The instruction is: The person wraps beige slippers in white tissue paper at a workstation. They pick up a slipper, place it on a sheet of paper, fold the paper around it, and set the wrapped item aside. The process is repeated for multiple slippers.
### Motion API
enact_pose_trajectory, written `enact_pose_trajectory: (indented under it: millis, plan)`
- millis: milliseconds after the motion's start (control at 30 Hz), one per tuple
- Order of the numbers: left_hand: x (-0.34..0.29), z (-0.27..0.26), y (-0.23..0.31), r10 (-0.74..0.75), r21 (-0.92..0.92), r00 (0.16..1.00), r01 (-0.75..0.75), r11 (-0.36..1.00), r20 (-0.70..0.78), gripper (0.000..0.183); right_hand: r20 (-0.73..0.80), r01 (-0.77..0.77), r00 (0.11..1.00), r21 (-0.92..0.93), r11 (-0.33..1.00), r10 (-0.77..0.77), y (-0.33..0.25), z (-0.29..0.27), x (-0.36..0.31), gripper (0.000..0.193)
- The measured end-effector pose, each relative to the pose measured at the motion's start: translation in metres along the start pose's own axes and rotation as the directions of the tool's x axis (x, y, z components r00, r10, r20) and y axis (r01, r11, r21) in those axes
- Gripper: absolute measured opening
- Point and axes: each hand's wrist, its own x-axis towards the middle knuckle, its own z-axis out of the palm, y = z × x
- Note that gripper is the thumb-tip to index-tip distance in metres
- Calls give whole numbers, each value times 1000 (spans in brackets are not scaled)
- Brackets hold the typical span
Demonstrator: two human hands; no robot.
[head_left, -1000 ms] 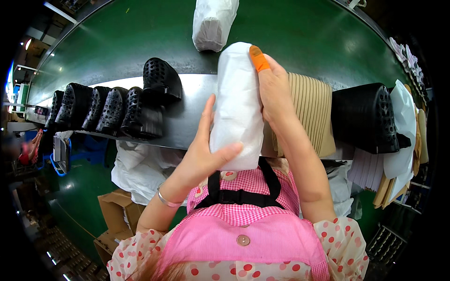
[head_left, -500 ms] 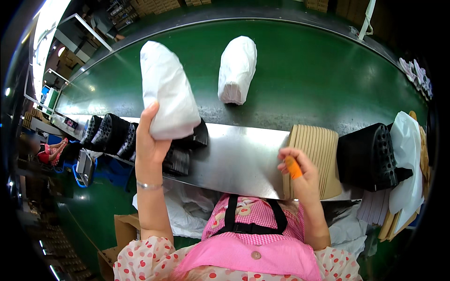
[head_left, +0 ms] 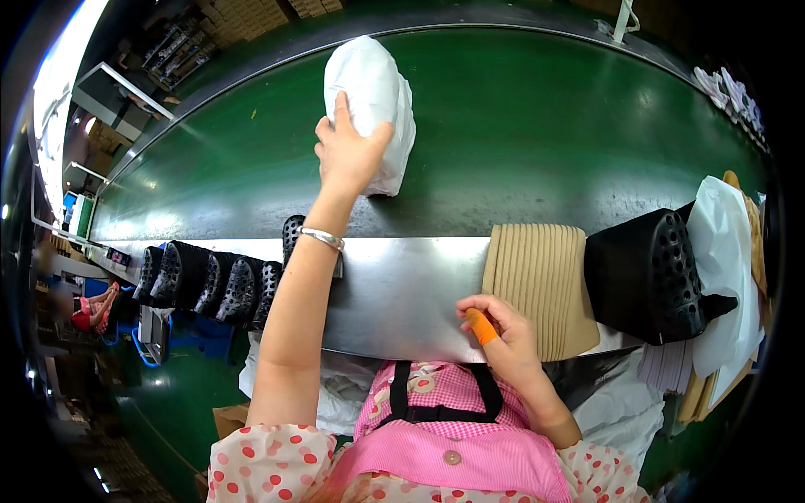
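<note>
My left hand reaches out over the green surface, fingers and thumb spread around a white paper-wrapped bundle. Right against this bundle is a second white wrapped bundle, partly hidden behind it and the hand. My right hand, an orange finger cover on one digit, hovers near the steel ledge with loosely bent fingers and nothing visible in them. Beside it lies a fanned stack of tan sheets.
Black studded-sole shoes line the ledge at left. On the right stand a large black block-like item with a holed face and white paper sheets. Pale shoes sit at the far right edge. Another person is at far left.
My left hand has carried its bundle right and away from me, up against the other bundle. The right hand has shifted slightly left and nearer. The view has turned a little.
</note>
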Motion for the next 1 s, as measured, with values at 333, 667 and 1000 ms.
enact_pose_trajectory:
  millis: [333, 667, 1000]
  plan:
    - [29, 9, -27, -7, -49, 947, 24, 999, 322, 93, 82, -10, 997, -65, 998, 15, 9, 3, 10, 21]
    - [22, 9, -47, 95, 55, 966, -111, 992, 239, 95, 86, 92, 994, -230, 969, -74, 4, 1, -2, 17]
    - [-93, 9, 19, 573, -87, 816, -568, 819, 76, 39, -165, 171, 921, -642, 747, -353, -7, -57, -23, 30]
